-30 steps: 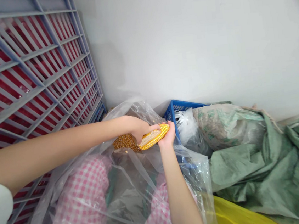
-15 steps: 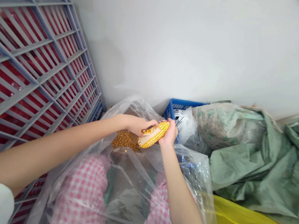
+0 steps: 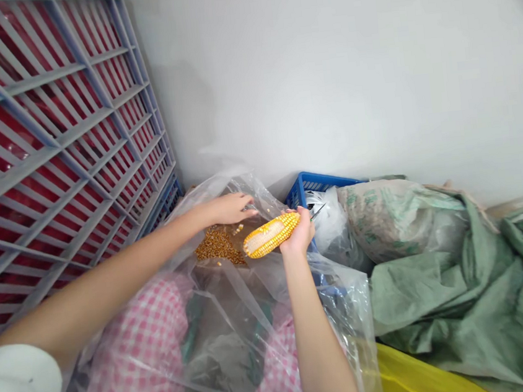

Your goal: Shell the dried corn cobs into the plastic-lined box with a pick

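Note:
My right hand (image 3: 299,237) grips the far end of a yellow corn cob (image 3: 271,235) that has a bare pale strip where kernels are gone. It holds the cob level over a clear plastic bag (image 3: 235,298) spread across my lap. My left hand (image 3: 228,209) hovers just left of the cob, palm down with loosely curled fingers, apart from it. A few loose kernels fall below that hand. A pile of loose kernels (image 3: 217,245) lies in the bag under both hands.
A grey-blue plastic pallet (image 3: 49,131) leans against red material on the left. A blue crate (image 3: 319,185) with a white bag stands by the white wall. Green woven sacks (image 3: 446,264) fill the right. A yellow sheet (image 3: 411,380) shows at the bottom.
My left hand has come off the cob and lifted up and to the left, with kernels dropping into the bag. The right hand keeps the cob almost still.

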A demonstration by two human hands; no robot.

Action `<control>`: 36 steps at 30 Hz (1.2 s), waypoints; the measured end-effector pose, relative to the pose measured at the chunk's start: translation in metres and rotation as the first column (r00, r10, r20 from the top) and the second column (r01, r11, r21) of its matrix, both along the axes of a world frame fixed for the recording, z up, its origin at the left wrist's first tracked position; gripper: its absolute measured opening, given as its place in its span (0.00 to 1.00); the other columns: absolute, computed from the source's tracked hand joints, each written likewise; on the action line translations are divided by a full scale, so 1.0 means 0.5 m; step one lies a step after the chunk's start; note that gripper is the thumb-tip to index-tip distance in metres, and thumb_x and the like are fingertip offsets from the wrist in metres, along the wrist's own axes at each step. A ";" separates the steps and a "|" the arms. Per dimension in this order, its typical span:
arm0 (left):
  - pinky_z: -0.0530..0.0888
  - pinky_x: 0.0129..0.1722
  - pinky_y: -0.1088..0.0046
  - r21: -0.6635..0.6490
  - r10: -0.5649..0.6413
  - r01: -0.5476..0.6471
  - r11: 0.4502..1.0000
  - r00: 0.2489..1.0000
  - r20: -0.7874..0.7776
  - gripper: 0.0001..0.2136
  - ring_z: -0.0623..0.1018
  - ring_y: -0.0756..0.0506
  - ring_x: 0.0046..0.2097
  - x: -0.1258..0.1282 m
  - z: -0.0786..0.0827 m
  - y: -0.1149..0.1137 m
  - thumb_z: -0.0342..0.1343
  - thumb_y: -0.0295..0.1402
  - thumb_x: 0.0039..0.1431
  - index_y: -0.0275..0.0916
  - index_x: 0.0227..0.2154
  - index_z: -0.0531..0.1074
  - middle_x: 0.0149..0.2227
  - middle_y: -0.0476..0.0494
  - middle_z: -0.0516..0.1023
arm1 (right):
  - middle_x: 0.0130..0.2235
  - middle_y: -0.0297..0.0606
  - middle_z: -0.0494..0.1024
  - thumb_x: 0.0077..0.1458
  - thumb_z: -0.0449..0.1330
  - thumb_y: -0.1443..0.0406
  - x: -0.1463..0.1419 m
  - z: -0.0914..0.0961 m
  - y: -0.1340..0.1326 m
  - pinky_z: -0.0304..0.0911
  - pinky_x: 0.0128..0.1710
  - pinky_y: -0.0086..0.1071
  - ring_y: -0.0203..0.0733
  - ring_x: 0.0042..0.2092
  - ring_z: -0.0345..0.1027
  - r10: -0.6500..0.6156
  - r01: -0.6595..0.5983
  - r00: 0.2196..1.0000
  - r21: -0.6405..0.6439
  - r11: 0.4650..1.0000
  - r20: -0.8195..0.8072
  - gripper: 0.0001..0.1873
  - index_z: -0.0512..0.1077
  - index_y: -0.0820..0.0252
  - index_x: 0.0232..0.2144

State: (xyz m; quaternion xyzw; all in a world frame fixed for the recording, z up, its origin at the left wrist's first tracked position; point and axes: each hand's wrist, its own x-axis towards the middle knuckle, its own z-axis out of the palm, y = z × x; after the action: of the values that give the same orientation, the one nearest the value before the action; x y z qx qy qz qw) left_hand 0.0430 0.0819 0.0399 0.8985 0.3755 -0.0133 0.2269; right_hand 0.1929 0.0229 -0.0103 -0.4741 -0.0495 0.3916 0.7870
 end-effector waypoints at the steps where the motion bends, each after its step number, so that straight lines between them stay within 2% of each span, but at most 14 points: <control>1: 0.65 0.46 0.71 -0.066 0.050 -0.044 0.997 0.995 0.091 0.24 0.71 0.44 0.48 0.005 -0.007 -0.014 0.39 0.46 0.58 0.34 0.50 0.61 0.50 0.35 0.69 | 0.19 0.26 0.68 0.42 0.56 0.65 -0.001 0.000 0.001 0.64 0.24 0.27 0.32 0.23 0.66 -0.002 0.002 1.000 0.000 1.000 0.004 0.08 0.58 0.58 0.22; 3: 0.67 0.43 0.73 -0.220 0.100 -0.051 0.974 0.972 0.215 0.29 0.73 0.46 0.46 0.019 -0.027 -0.047 0.38 0.51 0.57 0.36 0.56 0.53 0.50 0.37 0.70 | 0.19 0.26 0.69 0.41 0.56 0.65 -0.002 0.000 0.002 0.64 0.24 0.27 0.33 0.23 0.66 -0.001 0.001 1.000 -0.002 1.000 0.006 0.08 0.58 0.58 0.22; 5: 0.68 0.43 0.71 -0.198 0.089 -0.036 0.979 0.961 0.262 0.30 0.73 0.43 0.48 0.032 -0.055 -0.075 0.39 0.51 0.56 0.37 0.56 0.52 0.51 0.36 0.69 | 0.19 0.27 0.69 0.41 0.56 0.65 -0.003 -0.001 0.003 0.64 0.24 0.27 0.33 0.23 0.67 0.001 -0.001 1.000 -0.007 1.000 0.004 0.08 0.58 0.59 0.22; 7: 0.68 0.42 0.68 -0.141 0.104 -0.067 0.988 0.956 0.273 0.25 0.74 0.42 0.46 0.037 -0.088 -0.088 0.35 0.47 0.60 0.39 0.54 0.56 0.47 0.37 0.73 | 0.19 0.26 0.69 0.41 0.56 0.65 -0.003 -0.003 0.004 0.65 0.25 0.28 0.33 0.23 0.67 -0.008 0.009 1.000 -0.010 1.000 0.008 0.08 0.58 0.59 0.22; 9: 0.68 0.42 0.68 -0.105 0.198 -0.173 0.979 0.930 0.309 0.21 0.74 0.43 0.45 0.032 -0.120 -0.085 0.33 0.42 0.62 0.39 0.54 0.56 0.44 0.38 0.74 | 0.18 0.26 0.69 0.40 0.57 0.65 -0.001 -0.005 0.004 0.65 0.25 0.28 0.33 0.22 0.67 -0.020 0.020 1.000 -0.005 1.000 0.022 0.09 0.58 0.58 0.22; 12: 0.67 0.46 0.68 -0.059 0.394 -0.405 0.912 0.829 0.398 0.20 0.72 0.44 0.49 0.018 -0.150 -0.065 0.37 0.38 0.61 0.37 0.54 0.56 0.49 0.36 0.70 | 0.18 0.26 0.70 0.40 0.58 0.65 0.003 -0.005 0.005 0.65 0.24 0.28 0.34 0.21 0.67 -0.012 0.012 0.999 0.009 1.000 0.046 0.10 0.58 0.58 0.22; 14: 0.65 0.48 0.68 -0.049 0.441 -0.471 0.881 0.778 0.448 0.19 0.69 0.44 0.50 0.015 -0.153 -0.058 0.38 0.40 0.60 0.36 0.49 0.60 0.50 0.36 0.68 | 0.18 0.26 0.70 0.40 0.58 0.64 0.005 -0.004 0.005 0.65 0.24 0.29 0.34 0.22 0.67 -0.002 0.002 0.999 0.011 1.000 0.053 0.10 0.58 0.58 0.22; 15: 0.65 0.47 0.69 -0.076 0.430 -0.449 0.890 0.774 0.465 0.19 0.70 0.44 0.49 0.017 -0.151 -0.059 0.37 0.41 0.61 0.36 0.46 0.63 0.48 0.37 0.70 | 0.18 0.26 0.70 0.40 0.58 0.64 0.005 -0.004 0.006 0.65 0.25 0.29 0.34 0.22 0.67 -0.001 0.001 0.998 0.010 1.000 0.057 0.10 0.58 0.58 0.22; 18: 0.66 0.33 0.75 -0.226 0.340 -0.262 0.938 0.817 0.465 0.24 0.73 0.48 0.34 0.034 -0.141 -0.077 0.31 0.47 0.60 0.37 0.32 0.68 0.32 0.46 0.75 | 0.18 0.27 0.70 0.40 0.58 0.65 0.001 -0.002 0.007 0.65 0.25 0.28 0.34 0.22 0.67 0.030 -0.030 0.999 -0.002 1.000 0.035 0.09 0.59 0.59 0.22; 22: 0.58 0.24 0.76 -0.260 0.331 -0.242 0.935 0.858 0.392 0.27 0.68 0.50 0.24 0.054 -0.139 -0.102 0.33 0.53 0.57 0.36 0.20 0.65 0.20 0.49 0.69 | 0.17 0.28 0.70 0.39 0.59 0.66 -0.009 -0.004 0.007 0.64 0.24 0.28 0.35 0.22 0.67 0.115 -0.115 0.993 0.003 0.993 -0.017 0.10 0.58 0.59 0.20; 26: 0.57 0.24 0.76 -0.296 0.340 -0.229 0.927 0.846 0.411 0.27 0.68 0.50 0.25 0.055 -0.146 -0.109 0.32 0.51 0.58 0.36 0.20 0.65 0.20 0.48 0.69 | 0.17 0.28 0.70 0.38 0.59 0.66 -0.016 -0.012 0.007 0.63 0.22 0.28 0.36 0.21 0.67 0.112 -0.112 0.994 -0.012 0.994 0.016 0.10 0.58 0.59 0.20; 30: 0.58 0.24 0.75 -0.280 0.370 -0.276 0.919 0.849 0.378 0.27 0.70 0.48 0.27 0.045 -0.146 -0.105 0.31 0.50 0.59 0.36 0.21 0.67 0.22 0.45 0.71 | 0.17 0.28 0.70 0.38 0.58 0.67 -0.020 -0.024 0.012 0.63 0.22 0.28 0.35 0.21 0.66 0.123 -0.122 0.992 -0.016 0.992 0.016 0.09 0.58 0.59 0.20; 33: 0.61 0.27 0.74 -0.267 0.390 -0.312 0.912 0.861 0.327 0.28 0.73 0.45 0.31 0.037 -0.136 -0.106 0.29 0.50 0.59 0.37 0.28 0.70 0.28 0.43 0.75 | 0.17 0.27 0.69 0.39 0.57 0.65 -0.023 -0.033 0.018 0.63 0.22 0.28 0.35 0.21 0.66 0.094 -0.094 0.995 -0.048 0.994 -0.015 0.08 0.58 0.59 0.21; 36: 0.65 0.33 0.72 -0.127 0.386 -0.365 0.923 0.862 0.329 0.25 0.74 0.43 0.39 0.042 -0.129 -0.119 0.31 0.51 0.58 0.40 0.40 0.67 0.38 0.42 0.75 | 0.19 0.26 0.70 0.40 0.56 0.65 -0.027 -0.037 0.020 0.64 0.24 0.28 0.35 0.22 0.67 0.016 -0.016 1.000 -0.082 0.996 -0.008 0.07 0.59 0.59 0.23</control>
State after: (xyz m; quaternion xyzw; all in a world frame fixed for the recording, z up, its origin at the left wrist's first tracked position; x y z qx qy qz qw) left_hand 0.0641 0.0226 -0.0244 0.7890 0.4964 0.1790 0.3148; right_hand 0.1796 0.0331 -0.0289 -0.5042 -0.0343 0.4013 0.7639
